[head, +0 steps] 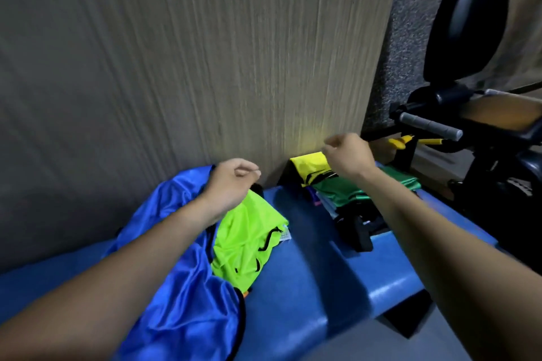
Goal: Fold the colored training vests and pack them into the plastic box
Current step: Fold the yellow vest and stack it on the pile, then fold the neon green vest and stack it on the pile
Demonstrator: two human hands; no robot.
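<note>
Overhead, the single head view looked down on two bare forearms reaching forward over a blue table [308,281] that stood against a tall panel of corrugated cardboard [205,53]. The left hand [231,184] hung above the heap of vests with its fingers [249,170] curled in loosely, and whether they pinched anything could not be told from this angle. The right hand [347,155] was raised near the foot of the cardboard, its fingers also curled inward toward the palm; nothing showed between them, though the palm side was turned away. Under the left forearm lay a glossy blue vest [181,302] with black edging, crumpled and running off the bottom of the picture. A neon green vest [246,243], also black-trimmed, lay bunched against the blue one on its right, its upper part covered by the left wrist. Farther right, a yellow vest [311,168] and a darker green vest [352,189] sat in a low pile, partly hidden by the right forearm, with some dark, blurred items just in front of them that could not be identified. The plastic box could not be made out anywhere. At the right edge stood black exercise equipment [469,38] with a grey handle grip [428,126], cut off by the frame.
</note>
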